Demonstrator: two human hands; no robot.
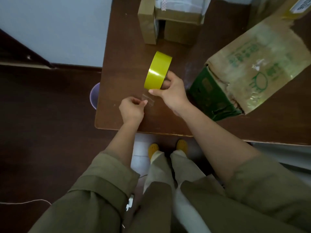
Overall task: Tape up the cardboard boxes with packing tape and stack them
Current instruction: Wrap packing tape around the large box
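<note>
While I look down from my head camera, my right hand grips the yellow tape roll upright on its edge over the brown table, fingers through its core, thumb on the rim. My left hand, nearer me and just left of the roll, pinches the clear free tape end between thumb and fingertip. That short strip runs left to right between my hands. A large worn cardboard box lies to the right; smaller boxes stand at the far edge.
</note>
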